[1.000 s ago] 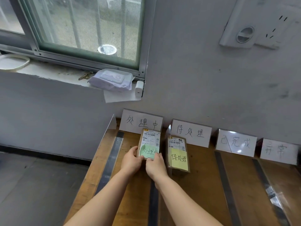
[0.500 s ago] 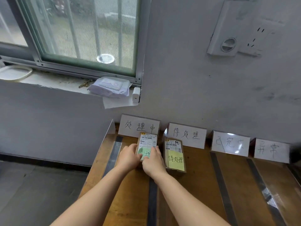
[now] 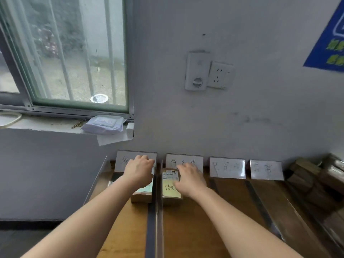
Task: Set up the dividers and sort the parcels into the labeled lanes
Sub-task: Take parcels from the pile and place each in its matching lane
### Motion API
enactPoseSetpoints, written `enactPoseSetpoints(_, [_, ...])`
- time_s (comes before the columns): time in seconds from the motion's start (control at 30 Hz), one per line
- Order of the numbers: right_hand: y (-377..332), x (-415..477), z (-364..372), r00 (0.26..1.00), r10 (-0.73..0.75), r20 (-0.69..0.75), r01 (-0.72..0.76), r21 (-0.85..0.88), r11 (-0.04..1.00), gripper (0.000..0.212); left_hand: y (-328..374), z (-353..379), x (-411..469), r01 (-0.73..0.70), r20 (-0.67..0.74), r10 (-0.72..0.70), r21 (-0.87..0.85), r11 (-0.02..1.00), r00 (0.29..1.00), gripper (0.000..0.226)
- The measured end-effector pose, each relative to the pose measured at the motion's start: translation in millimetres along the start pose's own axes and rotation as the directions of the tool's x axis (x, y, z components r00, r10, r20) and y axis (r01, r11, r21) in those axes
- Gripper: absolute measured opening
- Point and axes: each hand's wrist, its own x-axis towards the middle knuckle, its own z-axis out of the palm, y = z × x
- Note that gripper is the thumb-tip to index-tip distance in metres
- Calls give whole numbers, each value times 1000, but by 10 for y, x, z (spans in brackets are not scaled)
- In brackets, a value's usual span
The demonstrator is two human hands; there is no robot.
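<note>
Parcels in play: left parcel (image 3: 142, 195) and right parcel (image 3: 170, 183), both at the far end of a wooden table (image 3: 188, 231) set against a grey wall.

Table: brown top, crossed near to far by dark tape strips (image 3: 260, 205) marking lanes. A clear divider (image 3: 159, 215) stands upright on the strip between the two leftmost lanes. A second divider (image 3: 96, 185), also clear, edges the table's left side. At the far right is a stack of brown packages (image 3: 307, 175), blurred.

Four white cards stand against the wall, one per lane, handwritten in black: first card (image 3: 122, 161), partly hidden by a hand; second card (image 3: 183, 160); third card (image 3: 227, 167); fourth card (image 3: 266, 169).

Left parcel: brown box in the leftmost lane, just left of the divider, its far end near the first card. A pale green note lies on top, mostly covered.

Right parcel: brown box in the second lane, just right of the divider. It has a white printed label with a barcode at the far end and a yellow sticky note with handwritten characters at the near end.

Left hand (image 3: 138, 171): palm down over the left parcel, fingers bent at its far end. Cannot tell whether they grip.

Right hand (image 3: 190, 179): palm down, fingers loosely extended, resting on the right parcel's right edge, clasping nothing.
</note>
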Motion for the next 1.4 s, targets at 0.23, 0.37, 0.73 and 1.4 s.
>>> enactPoseSetpoints(0.23, [908, -790, -508, 993, 70, -97, -79, -102, 992, 55, 995, -339, -301, -114, -59, 119, 83, 990, 991, 41])
enactPoseSetpoints(0.37, [1503, -1382, -718, 984, 122, -128, -139, -136, 981, 57, 1702, -411, -561, -145, -49, 150, 95, 985, 988, 42])
enactPoseSetpoints(0.73, [3117, -2969, -1126, 937, 316, -149, -334, -123, 934, 54, 3723, -333, -1260, -308, -16, 308, 3, 951, 951, 40])
enactPoseSetpoints(1.4, [5887, -3850, -1364, 769, 632, -95, -638, -64, 767, 52, 6933, 323, -1062, -625, 98, 643, -165, 763, 760, 54])
